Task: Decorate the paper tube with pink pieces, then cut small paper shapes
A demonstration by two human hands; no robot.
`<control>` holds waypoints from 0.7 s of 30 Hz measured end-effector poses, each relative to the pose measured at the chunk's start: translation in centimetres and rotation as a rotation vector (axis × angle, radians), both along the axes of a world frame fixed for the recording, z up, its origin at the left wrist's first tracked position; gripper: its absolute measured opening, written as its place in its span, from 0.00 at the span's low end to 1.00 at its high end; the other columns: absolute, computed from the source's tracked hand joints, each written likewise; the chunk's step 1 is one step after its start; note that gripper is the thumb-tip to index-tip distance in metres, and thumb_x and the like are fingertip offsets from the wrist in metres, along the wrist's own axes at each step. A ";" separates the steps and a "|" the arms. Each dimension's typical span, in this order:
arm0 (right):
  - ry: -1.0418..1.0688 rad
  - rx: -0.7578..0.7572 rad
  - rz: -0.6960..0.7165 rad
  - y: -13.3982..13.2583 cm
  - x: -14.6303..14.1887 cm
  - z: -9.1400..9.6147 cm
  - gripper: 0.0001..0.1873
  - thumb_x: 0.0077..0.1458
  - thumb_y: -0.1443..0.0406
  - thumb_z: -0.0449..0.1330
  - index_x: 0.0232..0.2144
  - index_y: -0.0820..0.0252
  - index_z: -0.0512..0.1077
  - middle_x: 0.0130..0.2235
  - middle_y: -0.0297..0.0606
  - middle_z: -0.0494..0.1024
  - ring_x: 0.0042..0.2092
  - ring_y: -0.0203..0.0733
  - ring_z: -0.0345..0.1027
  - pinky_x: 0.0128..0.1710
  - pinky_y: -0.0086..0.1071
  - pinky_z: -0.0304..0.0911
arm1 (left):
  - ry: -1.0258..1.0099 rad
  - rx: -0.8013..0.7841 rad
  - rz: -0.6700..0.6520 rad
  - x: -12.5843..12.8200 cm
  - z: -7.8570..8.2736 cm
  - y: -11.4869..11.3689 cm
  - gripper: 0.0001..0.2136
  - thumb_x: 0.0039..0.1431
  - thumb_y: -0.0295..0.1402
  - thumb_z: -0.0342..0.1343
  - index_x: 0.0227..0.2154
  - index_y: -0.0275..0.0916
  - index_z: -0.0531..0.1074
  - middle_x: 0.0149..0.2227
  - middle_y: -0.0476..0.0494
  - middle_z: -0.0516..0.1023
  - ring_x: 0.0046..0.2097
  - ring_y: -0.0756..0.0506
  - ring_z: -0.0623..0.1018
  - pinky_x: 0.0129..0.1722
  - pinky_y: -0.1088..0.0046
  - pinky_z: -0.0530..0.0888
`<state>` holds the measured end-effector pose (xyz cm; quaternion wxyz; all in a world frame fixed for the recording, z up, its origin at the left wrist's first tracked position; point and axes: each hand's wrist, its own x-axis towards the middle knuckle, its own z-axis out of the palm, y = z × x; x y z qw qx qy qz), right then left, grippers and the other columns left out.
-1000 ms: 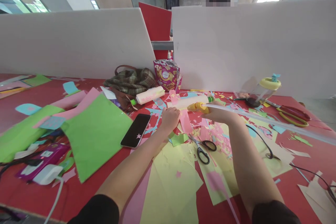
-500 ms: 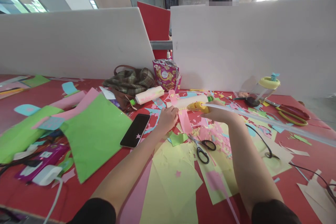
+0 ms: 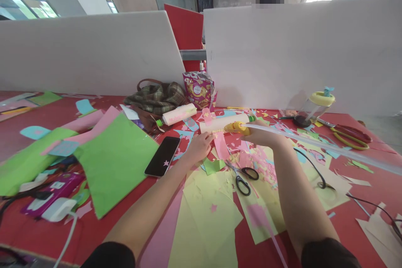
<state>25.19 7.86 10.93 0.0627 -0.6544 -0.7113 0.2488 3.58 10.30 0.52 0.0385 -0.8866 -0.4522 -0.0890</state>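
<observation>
My right hand (image 3: 259, 135) is wrapped round a yellow hot glue gun (image 3: 236, 127). Its nozzle points left, and a long clear glue stick (image 3: 307, 139) runs out behind it to the right. Just beyond the nozzle lies a pale glue bottle (image 3: 216, 124) on its side, green cap to the right. My left hand (image 3: 200, 147) is low over the table left of the nozzle, fingers bent together at the near side of the bottle; what they pinch, if anything, is too small to tell. A pink paper strip (image 3: 221, 146) lies between the hands.
Scissors with black handles (image 3: 242, 179) rest on yellow paper (image 3: 204, 222) between my forearms. A phone (image 3: 163, 157) and a green sheet (image 3: 116, 161) lie left. A second bottle (image 3: 179, 114), a plaid bag (image 3: 157, 95) and a snack bag (image 3: 199, 90) stand behind. Right are a jar (image 3: 317, 106) and large scissors (image 3: 350, 134).
My left hand has drawn slightly back towards me, off the glue bottle, its fingers now more bent. The right hand with the glue gun has stayed almost still.
</observation>
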 end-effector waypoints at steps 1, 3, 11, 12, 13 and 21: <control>-0.001 0.000 0.001 0.0 0.0 0.0 0.08 0.41 0.62 0.53 0.28 0.54 0.67 0.25 0.32 0.69 0.23 0.34 0.63 0.21 0.26 0.55 | 0.001 -0.004 -0.001 -0.1 0.0 0.0 0.17 0.50 0.23 0.42 0.44 0.41 0.62 0.42 0.42 0.65 0.41 0.46 0.68 0.38 0.69 0.62; -0.003 -0.001 0.000 0.0 0.0 -0.1 0.07 0.41 0.62 0.53 0.27 0.55 0.67 0.24 0.31 0.68 0.23 0.34 0.63 0.21 0.26 0.55 | 0.007 -0.010 -0.004 -0.2 0.0 0.0 0.18 0.50 0.23 0.43 0.44 0.41 0.61 0.42 0.42 0.65 0.41 0.46 0.68 0.38 0.69 0.63; 0.009 -0.004 0.016 -0.2 0.0 0.2 0.07 0.42 0.64 0.53 0.27 0.56 0.68 0.27 0.33 0.69 0.22 0.33 0.62 0.18 0.25 0.55 | 0.035 -0.015 0.022 -0.1 0.3 0.0 0.19 0.50 0.20 0.41 0.44 0.42 0.63 0.39 0.42 0.64 0.39 0.45 0.68 0.35 0.69 0.62; 0.009 -0.005 0.017 -0.3 0.0 0.2 0.07 0.42 0.64 0.53 0.27 0.56 0.68 0.27 0.34 0.69 0.22 0.32 0.63 0.18 0.25 0.55 | 0.035 -0.016 0.028 -0.1 0.4 -0.1 0.19 0.50 0.20 0.41 0.44 0.42 0.63 0.38 0.42 0.64 0.39 0.44 0.68 0.35 0.68 0.62; 0.007 -0.004 0.017 -0.4 -0.1 0.3 0.07 0.43 0.64 0.52 0.28 0.56 0.68 0.27 0.34 0.69 0.22 0.32 0.63 0.18 0.24 0.55 | 0.034 -0.018 0.032 -0.1 0.5 -0.2 0.20 0.49 0.20 0.41 0.44 0.42 0.63 0.38 0.42 0.64 0.39 0.44 0.68 0.35 0.68 0.62; -0.068 0.080 -0.003 -1.1 -0.2 1.4 0.05 0.43 0.63 0.54 0.26 0.57 0.67 0.23 0.33 0.69 0.20 0.33 0.62 0.17 0.25 0.53 | -0.015 -0.052 0.041 -1.9 2.2 -2.6 0.19 0.49 0.23 0.43 0.45 0.39 0.60 0.40 0.41 0.63 0.40 0.44 0.67 0.36 0.68 0.62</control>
